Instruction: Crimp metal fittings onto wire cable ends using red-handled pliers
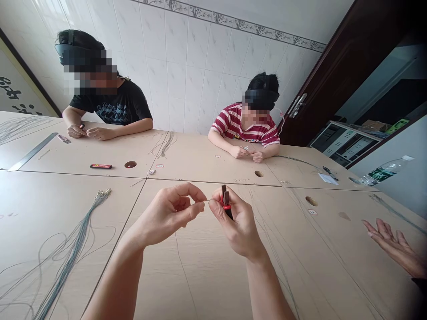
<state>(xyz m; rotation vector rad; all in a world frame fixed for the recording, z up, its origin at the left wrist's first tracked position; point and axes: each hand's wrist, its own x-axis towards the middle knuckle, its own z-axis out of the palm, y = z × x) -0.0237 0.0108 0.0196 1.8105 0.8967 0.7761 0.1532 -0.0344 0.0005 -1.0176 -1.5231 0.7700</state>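
Observation:
My left hand point(176, 213) is closed, thumb and forefinger pinching a thin cord point(181, 262) that trails down toward the table's near edge. My right hand point(238, 222) is wrapped round small pliers point(227, 207) with red and black handles, their flat jaws pointing up and slightly apart. Its thumb and forefinger also pinch near the short piece of thread bridging the two hands. Whatever sits at the very end of that thread is too small to make out. Both hands are raised over the middle of the table.
A bundle of grey-green cords point(82, 229) with metal ends lies on the left. More loose cords point(273, 249) run along the right. Two people sit opposite; another person's open hand point(395, 244) reaches in at right. A red-black box cutter point(101, 166), steel ruler point(33, 151) and bottle point(383, 172) are around.

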